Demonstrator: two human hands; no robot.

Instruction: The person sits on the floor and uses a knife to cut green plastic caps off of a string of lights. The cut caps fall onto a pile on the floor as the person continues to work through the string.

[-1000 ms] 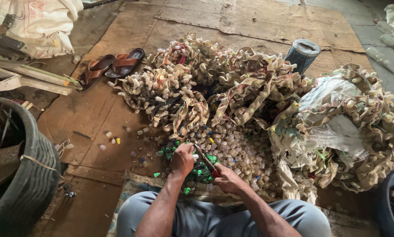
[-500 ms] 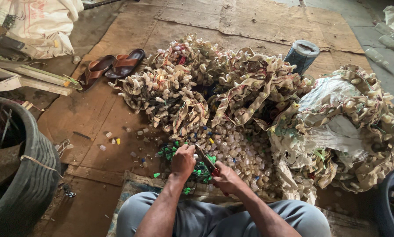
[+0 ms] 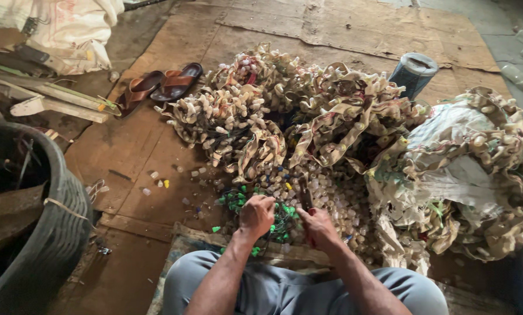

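Left hand point(image 3: 255, 214) of mine curls over a cluster of green bottle caps point(image 3: 285, 224), fingers closed down on them, just in front of my knees. My right hand point(image 3: 318, 228) grips a dark-bladed tool with a red handle point(image 3: 306, 201), its blade pointing away from me into the heap of pale caps point(image 3: 331, 192). Behind that heap lies a big tangle of tan strips point(image 3: 285, 116). A pair of brown sandals point(image 3: 159, 84) sits far left on the cardboard floor point(image 3: 343, 29).
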